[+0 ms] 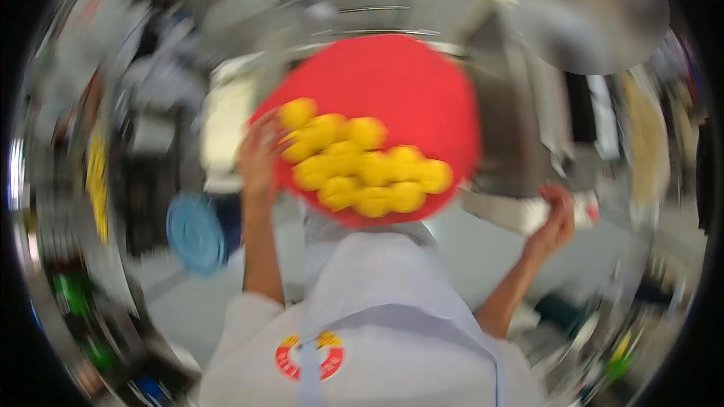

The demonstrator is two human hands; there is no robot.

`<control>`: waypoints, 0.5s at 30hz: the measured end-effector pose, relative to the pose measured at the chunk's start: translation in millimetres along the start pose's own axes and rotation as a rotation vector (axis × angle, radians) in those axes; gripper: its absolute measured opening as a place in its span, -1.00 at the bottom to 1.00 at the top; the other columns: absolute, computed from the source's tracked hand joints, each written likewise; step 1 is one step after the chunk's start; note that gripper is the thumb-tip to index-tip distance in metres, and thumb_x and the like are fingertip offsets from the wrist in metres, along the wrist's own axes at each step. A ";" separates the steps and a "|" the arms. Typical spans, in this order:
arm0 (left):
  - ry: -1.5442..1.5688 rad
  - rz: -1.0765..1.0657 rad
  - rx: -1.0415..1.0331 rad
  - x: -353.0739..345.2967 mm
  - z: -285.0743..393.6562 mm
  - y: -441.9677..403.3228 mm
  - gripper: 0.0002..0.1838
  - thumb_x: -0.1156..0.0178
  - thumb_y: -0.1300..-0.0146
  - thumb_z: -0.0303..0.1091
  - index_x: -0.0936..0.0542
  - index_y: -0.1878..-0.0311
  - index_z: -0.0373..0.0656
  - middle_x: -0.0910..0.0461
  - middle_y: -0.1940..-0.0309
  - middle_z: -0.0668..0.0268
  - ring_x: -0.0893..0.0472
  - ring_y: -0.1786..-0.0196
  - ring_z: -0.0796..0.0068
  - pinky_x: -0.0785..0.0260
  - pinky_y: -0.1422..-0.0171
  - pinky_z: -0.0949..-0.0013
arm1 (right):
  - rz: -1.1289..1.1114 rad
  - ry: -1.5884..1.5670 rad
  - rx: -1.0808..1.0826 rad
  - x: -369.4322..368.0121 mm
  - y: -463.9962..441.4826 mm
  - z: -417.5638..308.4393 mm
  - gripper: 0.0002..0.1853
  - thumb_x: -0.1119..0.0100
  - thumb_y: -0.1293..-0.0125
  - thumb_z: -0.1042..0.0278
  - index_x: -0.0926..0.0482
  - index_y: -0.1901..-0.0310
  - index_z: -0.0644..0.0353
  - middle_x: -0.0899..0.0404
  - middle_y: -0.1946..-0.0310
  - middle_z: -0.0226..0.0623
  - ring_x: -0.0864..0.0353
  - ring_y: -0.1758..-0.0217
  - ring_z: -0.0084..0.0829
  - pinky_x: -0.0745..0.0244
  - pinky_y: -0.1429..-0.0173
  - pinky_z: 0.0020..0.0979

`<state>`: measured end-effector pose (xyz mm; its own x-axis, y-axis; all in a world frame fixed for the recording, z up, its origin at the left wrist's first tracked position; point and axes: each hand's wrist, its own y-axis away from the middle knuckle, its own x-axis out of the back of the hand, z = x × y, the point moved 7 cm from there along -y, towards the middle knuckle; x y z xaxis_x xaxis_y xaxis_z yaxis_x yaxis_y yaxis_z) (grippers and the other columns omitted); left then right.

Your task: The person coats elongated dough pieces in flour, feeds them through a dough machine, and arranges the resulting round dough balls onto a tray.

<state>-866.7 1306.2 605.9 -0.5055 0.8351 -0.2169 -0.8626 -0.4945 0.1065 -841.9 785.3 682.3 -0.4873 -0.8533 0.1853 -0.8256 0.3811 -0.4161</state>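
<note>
A big round red board lies in front of my body. Several yellow rounded pieces, which look like dough balls, sit clustered on its left and near side. My left hand is at the board's left rim, its fingers stretched out and apart against the outermost yellow pieces. Whether it also presses on the rim cannot be made out. Off to the right, away from the board, my right hand is raised with bent fingers. Motion blurs it, and I cannot tell whether it holds anything.
Behind my right hand is a long white object with a red end. A blue round lid or tub stands low at left. Beyond the board are metal surfaces, with a pale block-like container at left. The surroundings are blurred.
</note>
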 end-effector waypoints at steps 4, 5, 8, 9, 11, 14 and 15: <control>-0.072 -0.003 -0.054 105.4 20.7 -22.1 -0.72 -0.14 -0.48 -0.33 -0.61 -0.10 -0.30 -0.68 0.22 0.28 -0.65 0.25 0.50 -0.52 0.12 0.43 | -0.363 0.108 0.053 -133.0 65.6 -57.9 -0.58 0.14 -0.60 0.23 -0.54 0.37 0.33 -0.57 0.38 -0.26 -0.51 0.32 -0.47 -0.43 0.20 -0.39; -0.077 0.030 -0.044 144.9 19.8 -29.8 -0.74 -0.14 -0.48 -0.34 -0.63 -0.06 -0.31 -0.67 0.29 0.29 -0.62 0.31 0.54 -0.51 0.18 0.45 | -0.406 0.167 0.073 -160.2 82.5 -64.8 -0.57 0.13 -0.61 0.23 -0.50 0.41 0.32 -0.53 0.44 -0.31 -0.45 0.38 -0.51 -0.36 0.29 -0.42; -0.005 0.410 -0.048 332.7 -19.8 -71.1 -0.74 -0.13 -0.48 -0.35 -0.62 -0.06 -0.31 -0.66 0.33 0.31 -0.60 0.33 0.61 -0.49 0.21 0.51 | -0.758 -0.528 -0.162 -246.3 140.7 -55.0 -0.58 0.05 -0.57 0.17 -0.52 0.41 0.29 -0.45 0.51 -0.39 -0.33 0.50 -0.58 -0.17 0.43 -0.52; 0.066 0.544 -0.035 393.9 -46.4 -79.0 -0.75 -0.13 -0.47 -0.36 -0.62 -0.07 -0.31 -0.66 0.35 0.33 -0.60 0.33 0.63 -0.49 0.20 0.53 | -0.753 -0.457 -0.158 -289.9 164.4 -60.4 -0.58 0.00 -0.55 0.15 -0.52 0.42 0.28 -0.44 0.51 -0.40 -0.30 0.53 -0.59 -0.12 0.46 -0.52; -0.066 0.659 0.048 493.8 -113.3 -115.2 -0.71 -0.14 -0.46 -0.31 -0.61 -0.08 -0.32 -0.69 0.30 0.25 -0.64 0.28 0.52 -0.51 0.15 0.48 | -0.734 -0.305 -0.153 -360.7 220.3 -73.5 -0.59 -0.09 -0.50 0.11 -0.52 0.44 0.26 -0.42 0.52 -0.42 -0.23 0.58 -0.60 -0.01 0.51 -0.53; -0.479 0.608 0.136 581.3 -211.6 -188.9 -0.59 -0.23 -0.37 -0.17 -0.61 -0.08 -0.35 -0.70 0.16 0.05 -0.70 0.11 0.19 -0.54 -0.03 0.26 | -1.214 0.017 -0.145 -505.3 329.0 -135.3 -0.69 -0.23 -0.36 0.20 -0.57 0.43 0.27 -0.47 0.52 -0.36 -0.35 0.52 -0.49 -0.15 0.44 -0.46; -0.659 0.489 0.203 579.2 -226.0 -211.9 -0.49 -0.27 -0.32 -0.11 -0.57 -0.13 -0.36 -0.66 0.05 -0.03 -0.67 0.01 0.10 -0.50 -0.11 0.20 | -1.381 0.059 -0.133 -552.3 361.2 -152.8 -0.76 -0.27 -0.30 0.28 -0.59 0.43 0.28 -0.51 0.52 -0.32 -0.42 0.49 -0.43 -0.23 0.41 -0.40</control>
<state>-972.6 1840.1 238.4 -0.6758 0.5388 0.5030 -0.4981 -0.8368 0.2271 -914.4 1448.5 565.7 0.7285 -0.5479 0.4111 -0.6624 -0.7164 0.2191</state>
